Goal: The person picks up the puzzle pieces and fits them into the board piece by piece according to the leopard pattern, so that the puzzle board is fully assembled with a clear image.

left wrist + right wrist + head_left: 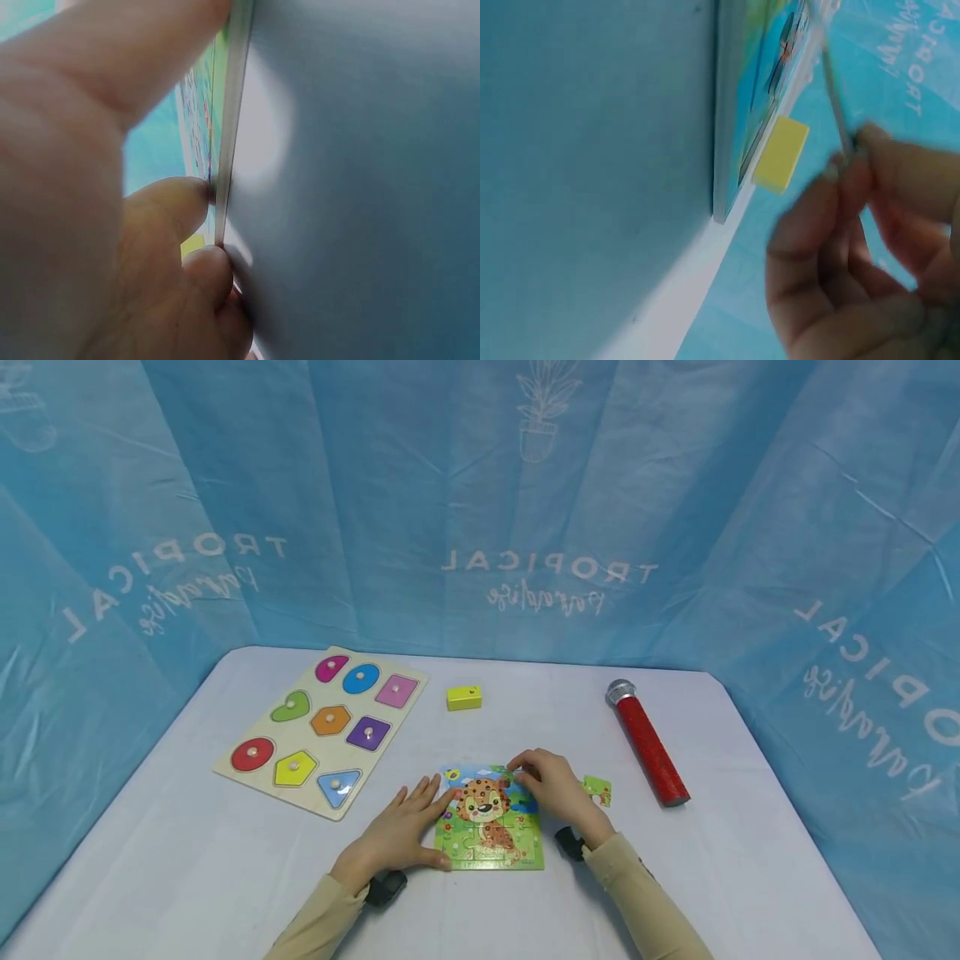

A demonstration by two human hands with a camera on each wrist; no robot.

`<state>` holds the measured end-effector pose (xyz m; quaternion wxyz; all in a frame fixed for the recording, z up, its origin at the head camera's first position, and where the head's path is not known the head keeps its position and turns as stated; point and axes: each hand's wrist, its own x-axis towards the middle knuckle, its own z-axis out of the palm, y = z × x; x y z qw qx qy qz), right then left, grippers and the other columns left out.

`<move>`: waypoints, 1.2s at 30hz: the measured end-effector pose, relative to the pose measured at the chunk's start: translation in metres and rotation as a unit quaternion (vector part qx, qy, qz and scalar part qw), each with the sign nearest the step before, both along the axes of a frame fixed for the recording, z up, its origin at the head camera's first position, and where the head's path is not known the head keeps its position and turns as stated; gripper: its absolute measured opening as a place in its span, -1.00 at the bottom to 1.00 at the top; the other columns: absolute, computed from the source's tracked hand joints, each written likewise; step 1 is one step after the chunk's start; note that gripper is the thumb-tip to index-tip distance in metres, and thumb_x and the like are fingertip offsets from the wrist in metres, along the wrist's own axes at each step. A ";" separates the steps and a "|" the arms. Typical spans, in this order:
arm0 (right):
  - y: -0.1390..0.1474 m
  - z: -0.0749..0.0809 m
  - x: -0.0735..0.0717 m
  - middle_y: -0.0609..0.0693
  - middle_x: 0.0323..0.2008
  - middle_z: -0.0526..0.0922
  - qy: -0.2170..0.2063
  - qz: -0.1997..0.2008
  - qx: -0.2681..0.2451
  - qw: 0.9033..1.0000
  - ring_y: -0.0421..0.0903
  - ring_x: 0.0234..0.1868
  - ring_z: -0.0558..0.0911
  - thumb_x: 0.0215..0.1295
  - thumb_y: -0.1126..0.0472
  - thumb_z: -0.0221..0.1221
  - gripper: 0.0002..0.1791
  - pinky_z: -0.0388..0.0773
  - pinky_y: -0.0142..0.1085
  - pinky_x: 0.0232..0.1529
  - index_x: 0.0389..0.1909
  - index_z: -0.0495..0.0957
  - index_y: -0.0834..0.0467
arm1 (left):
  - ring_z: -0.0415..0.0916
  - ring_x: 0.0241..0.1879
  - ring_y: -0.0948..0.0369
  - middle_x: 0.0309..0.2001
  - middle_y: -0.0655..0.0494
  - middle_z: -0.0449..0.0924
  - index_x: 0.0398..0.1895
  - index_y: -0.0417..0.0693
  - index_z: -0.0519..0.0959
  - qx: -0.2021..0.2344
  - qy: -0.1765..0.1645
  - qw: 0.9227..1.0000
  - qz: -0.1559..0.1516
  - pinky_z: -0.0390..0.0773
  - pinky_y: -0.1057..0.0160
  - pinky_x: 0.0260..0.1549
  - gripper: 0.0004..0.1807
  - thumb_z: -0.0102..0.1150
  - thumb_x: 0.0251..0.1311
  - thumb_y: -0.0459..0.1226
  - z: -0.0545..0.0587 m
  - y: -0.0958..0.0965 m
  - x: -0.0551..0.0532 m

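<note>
A jigsaw puzzle (491, 839) with a cartoon leopard lies flat on the white table. Along its left side, my left hand (401, 831) rests with spread fingers, fingertips and thumb touching the edge. Over the puzzle's upper right is my right hand (553, 785), which pinches a thin puzzle piece (834, 97) between thumb and fingers; the right wrist view shows it edge-on and blurred. Its picture cannot be made out. One loose puzzle piece (597, 790), mostly green, lies just right of the right hand, partly hidden by it.
A wooden shape board (281, 727) with knobbed coloured shapes lies at the left. Behind the puzzle sits a small yellow block (464, 697). A red microphone (648, 747) with a silver head lies on the right. Blue printed cloth (480, 510) hangs behind the table.
</note>
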<state>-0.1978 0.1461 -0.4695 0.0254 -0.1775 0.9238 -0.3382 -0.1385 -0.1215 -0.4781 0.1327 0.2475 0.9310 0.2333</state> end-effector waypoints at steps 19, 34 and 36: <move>-0.005 -0.006 0.002 0.08 -0.04 0.46 -0.059 -0.032 0.077 0.995 0.03 -0.02 0.56 0.15 0.17 0.36 -0.68 0.58 -0.03 0.01 -0.06 0.59 0.06 | -0.16 0.52 -0.19 0.53 -0.25 -0.09 0.49 -0.09 0.12 0.002 -0.002 1.000 0.002 -0.11 -0.25 0.46 0.11 0.41 -0.10 0.14 0.000 0.001 -0.001; 0.093 0.020 0.000 0.14 -0.05 0.61 -0.109 -0.108 0.061 0.986 -0.01 -0.12 0.57 0.17 0.20 0.32 -0.55 0.66 -0.21 -0.22 0.09 0.53 0.20 | -0.15 0.52 -0.21 0.52 -0.28 -0.09 0.49 -0.12 0.13 0.008 0.003 1.000 -0.004 -0.10 -0.27 0.45 0.12 0.42 -0.11 0.13 -0.001 -0.001 0.000; 0.102 0.022 0.003 0.17 -0.04 0.60 -0.119 -0.114 0.075 0.983 0.02 -0.09 0.56 0.08 0.21 0.37 -0.47 0.67 -0.16 -0.18 0.11 0.52 0.21 | -0.14 0.51 -0.21 0.52 -0.28 -0.08 0.49 -0.12 0.13 0.010 0.005 1.000 -0.004 -0.09 -0.27 0.45 0.12 0.42 -0.11 0.13 -0.001 0.000 0.000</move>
